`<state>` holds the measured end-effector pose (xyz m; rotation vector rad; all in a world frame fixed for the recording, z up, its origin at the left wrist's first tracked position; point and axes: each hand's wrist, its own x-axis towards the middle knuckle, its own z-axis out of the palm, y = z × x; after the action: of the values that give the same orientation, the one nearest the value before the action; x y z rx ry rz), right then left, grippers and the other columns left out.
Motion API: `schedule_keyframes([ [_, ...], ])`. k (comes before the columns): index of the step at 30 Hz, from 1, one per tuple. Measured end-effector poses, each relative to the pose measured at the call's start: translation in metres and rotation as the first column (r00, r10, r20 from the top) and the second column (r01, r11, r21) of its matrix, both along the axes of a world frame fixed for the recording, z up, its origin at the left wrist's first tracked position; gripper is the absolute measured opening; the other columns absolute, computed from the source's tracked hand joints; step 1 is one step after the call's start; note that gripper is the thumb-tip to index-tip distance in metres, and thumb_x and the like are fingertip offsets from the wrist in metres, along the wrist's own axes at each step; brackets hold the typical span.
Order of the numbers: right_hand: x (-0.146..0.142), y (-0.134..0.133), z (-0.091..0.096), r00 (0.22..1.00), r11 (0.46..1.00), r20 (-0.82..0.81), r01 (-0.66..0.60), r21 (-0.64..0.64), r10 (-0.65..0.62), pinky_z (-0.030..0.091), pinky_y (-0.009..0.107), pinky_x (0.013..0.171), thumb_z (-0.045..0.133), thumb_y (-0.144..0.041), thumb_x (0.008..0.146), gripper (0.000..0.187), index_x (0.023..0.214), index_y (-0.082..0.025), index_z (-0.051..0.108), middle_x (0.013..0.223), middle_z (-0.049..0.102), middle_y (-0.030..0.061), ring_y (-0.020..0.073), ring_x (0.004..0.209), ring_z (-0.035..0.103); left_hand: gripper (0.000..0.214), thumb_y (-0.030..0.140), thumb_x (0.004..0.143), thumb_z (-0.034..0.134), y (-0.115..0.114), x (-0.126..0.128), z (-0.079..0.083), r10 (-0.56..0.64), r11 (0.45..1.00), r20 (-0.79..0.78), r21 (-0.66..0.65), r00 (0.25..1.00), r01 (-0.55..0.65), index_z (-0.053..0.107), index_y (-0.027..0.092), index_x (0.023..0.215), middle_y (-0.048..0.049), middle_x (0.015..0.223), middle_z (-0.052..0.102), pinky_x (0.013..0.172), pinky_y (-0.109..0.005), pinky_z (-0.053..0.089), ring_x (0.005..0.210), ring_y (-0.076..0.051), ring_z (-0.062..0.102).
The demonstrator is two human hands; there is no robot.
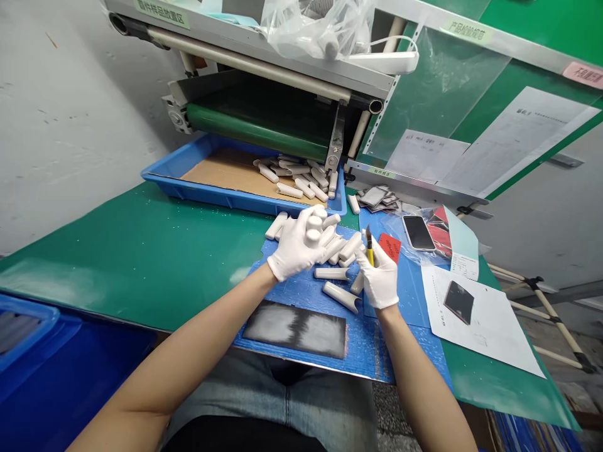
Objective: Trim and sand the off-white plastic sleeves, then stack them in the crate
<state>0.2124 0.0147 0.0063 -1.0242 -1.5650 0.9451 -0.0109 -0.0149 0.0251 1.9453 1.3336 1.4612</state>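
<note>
My white-gloved left hand [296,245] closes firmly around a bunch of short white cylindrical rolls [313,227], while my white-gloved right hand [379,279] grips a yellow-handled craft knife [370,248]. More white rolls [342,299] lie loose on the blue foam mat [301,292] beneath my hands, just below a blue plastic tray [188,176] lined with brown cardboard [226,172] and heaped with similar rolls.

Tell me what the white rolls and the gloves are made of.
The white rolls look like matte rolled sheet, perhaps foam or plastic; their curled open ends suggest this. The gloves look like white fabric, possibly cotton, given their dull, soft surface.
</note>
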Motion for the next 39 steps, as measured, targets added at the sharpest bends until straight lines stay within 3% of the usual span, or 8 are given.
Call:
schedule_keyframes([
  [3, 0.002, 0.004, 0.0, 1.0, 1.0, -0.021, 0.014, 0.02, -0.014, 0.047, 0.049, 0.123, 0.076, -0.047, 0.093, 0.059, 0.147, -0.025, 0.067, 0.14, 0.072, 0.0055, 0.026, 0.132, 0.067, 0.066, 0.053, 0.097, 0.032, -0.006, -0.001, 0.006, -0.323, 0.918, 0.431, -0.074, 0.843, 0.39, 0.039, 0.019, 0.154, -0.019, 0.141, 0.061, 0.101, -0.06, 0.056, 0.129, -0.036, 0.065],
  [5, 0.001, 0.001, 0.0, 1.0, 0.999, 0.005, 0.022, 0.029, -0.023, 0.051, 0.048, 0.119, 0.077, -0.047, 0.093, 0.058, 0.145, -0.024, 0.069, 0.134, 0.075, 0.0058, 0.0252, 0.122, 0.071, 0.074, 0.059, 0.097, 0.022, -0.011, -0.001, 0.012, -0.358, 0.852, 0.598, -0.104, 0.717, 0.513, 0.039, 0.018, 0.156, -0.0211, 0.145, 0.06, 0.098, -0.066, 0.055, 0.132, -0.04, 0.062],
  [10, -0.005, -0.01, 0.007, 0.997, 0.998, 0.052, 0.05, 0.039, -0.052, 0.064, 0.04, 0.09, 0.077, -0.049, 0.092, 0.06, 0.144, -0.023, 0.07, 0.106, 0.077, 0.0039, 0.0204, 0.091, 0.07, 0.089, 0.074, 0.093, 0.011, -0.022, 0.006, 0.023, -0.226, 0.867, 0.643, -0.21, 0.732, 0.453, 0.036, 0.023, 0.16, -0.0205, 0.143, 0.06, 0.09, -0.068, 0.054, 0.128, -0.041, 0.061],
  [17, 0.0, -0.01, 0.007, 0.993, 0.994, 0.079, 0.088, 0.07, -0.093, 0.065, 0.043, 0.09, 0.078, -0.047, 0.092, 0.052, 0.141, -0.028, 0.073, 0.098, 0.076, 0.0021, 0.0207, 0.087, 0.071, 0.096, 0.066, 0.07, 0.055, -0.032, 0.009, 0.022, -0.259, 0.784, 0.855, -0.085, 0.449, 0.614, 0.043, 0.018, 0.152, -0.0189, 0.123, 0.066, 0.093, -0.063, 0.053, 0.116, -0.043, 0.066],
  [24, -0.001, -0.008, 0.001, 0.997, 0.996, 0.059, 0.039, 0.084, -0.044, 0.057, 0.053, 0.111, 0.078, -0.046, 0.094, 0.052, 0.142, -0.027, 0.072, 0.116, 0.077, 0.0055, 0.0282, 0.113, 0.073, 0.083, 0.069, 0.077, 0.041, -0.034, 0.011, 0.025, -0.233, 0.799, 0.821, -0.143, 0.521, 0.584, 0.049, 0.023, 0.145, -0.0177, 0.117, 0.065, 0.093, -0.067, 0.05, 0.114, -0.044, 0.064],
  [29, 0.001, -0.006, 0.001, 0.996, 0.997, 0.05, 0.069, 0.02, -0.07, 0.064, 0.042, 0.093, 0.078, -0.048, 0.093, 0.055, 0.143, -0.027, 0.071, 0.101, 0.075, 0.002, 0.0211, 0.092, 0.072, 0.093, 0.081, 0.082, 0.024, -0.032, 0.013, 0.028, -0.144, 0.789, 0.818, -0.245, 0.557, 0.564, 0.04, 0.027, 0.157, -0.0175, 0.137, 0.059, 0.097, -0.068, 0.05, 0.117, -0.041, 0.063],
  [34, 0.003, -0.002, -0.002, 0.998, 0.998, -0.004, 0.061, 0.003, -0.061, 0.062, 0.037, 0.091, 0.078, -0.046, 0.093, 0.055, 0.144, -0.025, 0.071, 0.1, 0.073, 0.003, 0.0191, 0.09, 0.07, 0.082, 0.077, 0.085, 0.041, -0.028, 0.013, 0.024, -0.184, 0.746, 0.931, -0.076, 0.314, 0.662, 0.05, 0.029, 0.152, -0.0149, 0.152, 0.053, 0.107, -0.069, 0.049, 0.121, -0.038, 0.063],
  [39, 0.0, -0.005, 0.003, 0.998, 0.997, 0.012, 0.062, -0.05, -0.062, 0.058, 0.029, 0.063, 0.079, -0.047, 0.092, 0.056, 0.143, -0.023, 0.071, 0.092, 0.07, 0.002, 0.0136, 0.067, 0.061, 0.072, 0.068, 0.081, 0.059, -0.031, 0.014, 0.031, -0.153, 0.701, 0.982, 0.027, 0.113, 0.712, 0.059, 0.028, 0.141, -0.0132, 0.146, 0.059, 0.102, -0.061, 0.054, 0.109, -0.032, 0.067],
])
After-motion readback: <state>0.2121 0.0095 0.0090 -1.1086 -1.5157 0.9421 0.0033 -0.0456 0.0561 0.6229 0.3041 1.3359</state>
